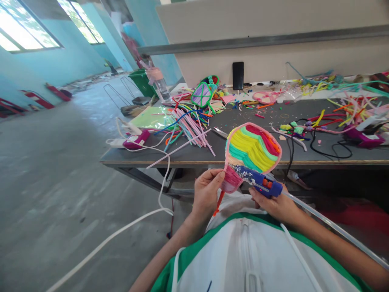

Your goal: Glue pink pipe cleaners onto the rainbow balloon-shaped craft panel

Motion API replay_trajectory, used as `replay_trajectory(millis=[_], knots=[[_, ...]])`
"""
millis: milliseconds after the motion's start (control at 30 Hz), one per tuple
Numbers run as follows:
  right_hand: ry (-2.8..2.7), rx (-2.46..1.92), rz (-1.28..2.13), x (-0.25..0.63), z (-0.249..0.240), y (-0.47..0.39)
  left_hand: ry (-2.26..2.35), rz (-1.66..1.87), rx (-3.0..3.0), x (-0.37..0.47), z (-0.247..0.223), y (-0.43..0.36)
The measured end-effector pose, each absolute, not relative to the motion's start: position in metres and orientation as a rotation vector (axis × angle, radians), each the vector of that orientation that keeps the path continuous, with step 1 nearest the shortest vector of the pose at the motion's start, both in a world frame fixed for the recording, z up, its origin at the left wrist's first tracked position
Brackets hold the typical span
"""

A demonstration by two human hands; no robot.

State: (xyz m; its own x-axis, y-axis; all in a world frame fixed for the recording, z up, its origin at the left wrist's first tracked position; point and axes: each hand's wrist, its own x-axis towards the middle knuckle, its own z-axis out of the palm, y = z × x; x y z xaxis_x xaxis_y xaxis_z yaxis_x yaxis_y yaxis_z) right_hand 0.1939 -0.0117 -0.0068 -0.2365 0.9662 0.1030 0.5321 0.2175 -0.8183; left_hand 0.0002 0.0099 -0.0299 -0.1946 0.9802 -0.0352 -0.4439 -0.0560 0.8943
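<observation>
My left hand [208,192] pinches the lower left edge of a colourful pipe-cleaner piece [253,148]. Its rounded upper part has wavy bands of yellow, turquoise, red and peach inside a pink outline, and a small dark pink section lies below. From its bottom hangs an orange stem [219,204]. In my right hand [278,205] is a blue hot glue gun [258,182] with a long clear glue stick in its back end. The smeared nozzle end lies over the lower part of the piece; whether it touches cannot be told.
A dark table [136,156] bears loose lilac pipe cleaners [190,127], scissors [220,132], a green-rimmed pipe-cleaner piece [202,95], a phone [238,76] and a bottle [159,85]. A white cable [115,239] runs from the purple power strip [136,140] past the table's left edge.
</observation>
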Motion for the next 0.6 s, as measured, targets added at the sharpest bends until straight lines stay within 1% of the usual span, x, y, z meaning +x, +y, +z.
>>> replay_trajectory(millis=[233, 600], knots=[[-1.834, -1.354, 0.981, 0.193, -0.012, -0.012, 0.996, 1.535, 0.828, -0.004, -0.037, 0.012], [-1.886, -1.339, 0.933, 0.194, -0.021, -0.014, 1.005, 1.534, 0.827, -0.004, -0.040, 0.014]])
